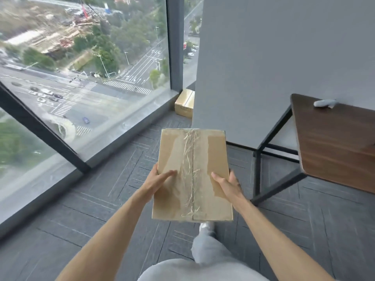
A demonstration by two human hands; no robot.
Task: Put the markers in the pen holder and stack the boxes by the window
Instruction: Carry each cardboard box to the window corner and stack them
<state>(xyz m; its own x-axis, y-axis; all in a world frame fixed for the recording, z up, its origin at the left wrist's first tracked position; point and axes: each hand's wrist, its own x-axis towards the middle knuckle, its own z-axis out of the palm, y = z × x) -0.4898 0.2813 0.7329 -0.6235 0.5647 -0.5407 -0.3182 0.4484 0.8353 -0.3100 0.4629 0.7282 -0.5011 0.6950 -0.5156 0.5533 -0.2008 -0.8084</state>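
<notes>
I carry a brown cardboard box (192,159), taped along its middle seam, flat in front of me above the carpet. My left hand (160,179) grips its left edge with the thumb lying on top. My right hand (225,184) grips the right edge the same way. A second cardboard box (184,103) sits on the floor by the window (85,63), half hidden behind the grey wall corner. No markers or pen holder are in view.
A grey wall (263,57) juts out ahead. To the right stands a dark wooden table (334,142) on black metal legs, with a small grey object (324,103) on it. Grey carpet (101,199) runs along the window sill.
</notes>
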